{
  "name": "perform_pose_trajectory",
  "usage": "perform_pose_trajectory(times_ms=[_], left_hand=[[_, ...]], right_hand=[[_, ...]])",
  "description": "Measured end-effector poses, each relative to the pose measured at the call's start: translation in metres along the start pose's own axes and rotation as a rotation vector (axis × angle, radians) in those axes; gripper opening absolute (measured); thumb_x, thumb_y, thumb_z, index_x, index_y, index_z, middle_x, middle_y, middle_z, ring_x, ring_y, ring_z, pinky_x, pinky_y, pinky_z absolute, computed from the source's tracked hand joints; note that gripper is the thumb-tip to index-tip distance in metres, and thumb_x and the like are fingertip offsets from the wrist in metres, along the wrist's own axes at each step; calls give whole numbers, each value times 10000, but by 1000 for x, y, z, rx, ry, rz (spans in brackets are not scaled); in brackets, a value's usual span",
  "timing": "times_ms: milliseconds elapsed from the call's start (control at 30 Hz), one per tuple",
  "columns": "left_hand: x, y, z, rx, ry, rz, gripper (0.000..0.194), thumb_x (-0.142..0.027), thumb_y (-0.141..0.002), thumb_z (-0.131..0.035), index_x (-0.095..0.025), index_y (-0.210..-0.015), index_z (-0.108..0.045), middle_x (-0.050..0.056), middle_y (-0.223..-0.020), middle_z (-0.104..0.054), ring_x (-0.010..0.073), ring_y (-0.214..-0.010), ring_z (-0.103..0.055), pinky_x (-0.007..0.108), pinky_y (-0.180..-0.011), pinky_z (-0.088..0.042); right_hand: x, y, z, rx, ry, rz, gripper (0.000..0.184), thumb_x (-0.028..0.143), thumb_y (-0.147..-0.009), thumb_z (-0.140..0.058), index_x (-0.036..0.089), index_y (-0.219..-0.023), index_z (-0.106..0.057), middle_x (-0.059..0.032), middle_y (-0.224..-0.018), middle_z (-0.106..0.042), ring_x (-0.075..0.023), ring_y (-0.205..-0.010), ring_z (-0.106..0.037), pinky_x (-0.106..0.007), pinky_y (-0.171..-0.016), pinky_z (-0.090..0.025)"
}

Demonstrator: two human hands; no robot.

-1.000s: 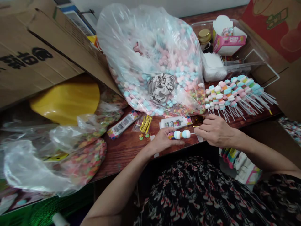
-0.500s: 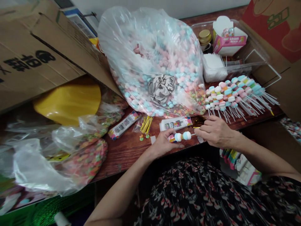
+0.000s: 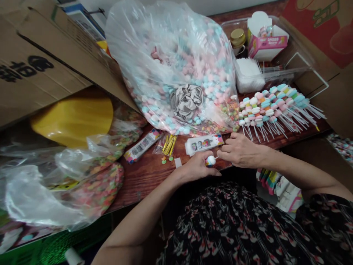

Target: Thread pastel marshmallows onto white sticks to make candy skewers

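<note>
Left to right: cardboard carton flap slants over a yellow plastic piece, hiding part of it. Below that, loose clear bags lie on and around flat piles of multicolour candy at the edge of the wooden surface. Further along sit a printed candy packet, gold twist ties in a clear sleeve, and a white printed packet. Work point is front centre, over the surface edge: left hand has a candy skewer against the palm, left fingers curled closed around it, with only one white piece clearly showing. Right hand is just beside it, right fingers close together near the stick's upper end; cannot tell if they grip it. Behind them, a large clear bag of pastel candy is tied off with a grey knot and looks very full, so most of the bulk looks untouched. To the right, a neat fan of completed-looking skewers lies on the surface, a modest batch against that stock. Past it, a clear plastic tub carries a gold-lidded jar, a pink-and-white box, and a white stack.
</note>
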State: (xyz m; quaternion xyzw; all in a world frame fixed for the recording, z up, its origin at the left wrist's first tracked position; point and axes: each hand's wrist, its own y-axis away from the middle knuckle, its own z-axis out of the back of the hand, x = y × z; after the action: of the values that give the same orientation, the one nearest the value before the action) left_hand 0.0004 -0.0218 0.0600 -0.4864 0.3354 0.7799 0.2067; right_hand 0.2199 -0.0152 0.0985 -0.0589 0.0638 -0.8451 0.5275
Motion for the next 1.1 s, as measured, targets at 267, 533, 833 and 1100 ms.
perform_pose_trajectory(times_ms=[267, 533, 833, 1100], left_hand=[[5, 5, 4, 14, -47, -76, 511, -415, -649, -818, -168, -1060, -641, 29, -1002, -647, 222, -966, -563, 331, -900, -423], [5, 18, 6, -33, 37, -89, 323, -451, -948, -434, -166, -908, -580, 0, -813, -545, 142, -770, -485, 250, -724, -406], [-1, 0, -13, -316, 333, 6, 489, -625, -877, -477, -172, -696, -515, -39, -564, -455, 81, -490, -420, 189, -459, -310], [3, -11, -10, -573, 509, -1, 561, -606, -840, -567, -219, -1243, -613, -17, -719, -600, 101, -624, -555, 196, -545, -441]], right_hand=[[3, -6, -12, 77, -57, -42, 182, 190, -888, -551, 181, -1053, -627, -39, -817, -696, -156, -726, -536, -322, -687, -263], [-18, 4, -9, -214, -251, -121, 228, 148, -950, -420, 149, -896, -642, -42, -761, -637, -125, -678, -518, -255, -633, -348], [-3, -18, -43, -456, -556, -164, 243, 121, -939, -373, 145, -995, -608, -54, -804, -620, -145, -725, -543, -265, -669, -437], [27, -35, -61, -722, -974, -687, 142, 287, -860, -629, 180, -952, -649, -32, -916, -591, -125, -738, -541, -260, -686, -475]])
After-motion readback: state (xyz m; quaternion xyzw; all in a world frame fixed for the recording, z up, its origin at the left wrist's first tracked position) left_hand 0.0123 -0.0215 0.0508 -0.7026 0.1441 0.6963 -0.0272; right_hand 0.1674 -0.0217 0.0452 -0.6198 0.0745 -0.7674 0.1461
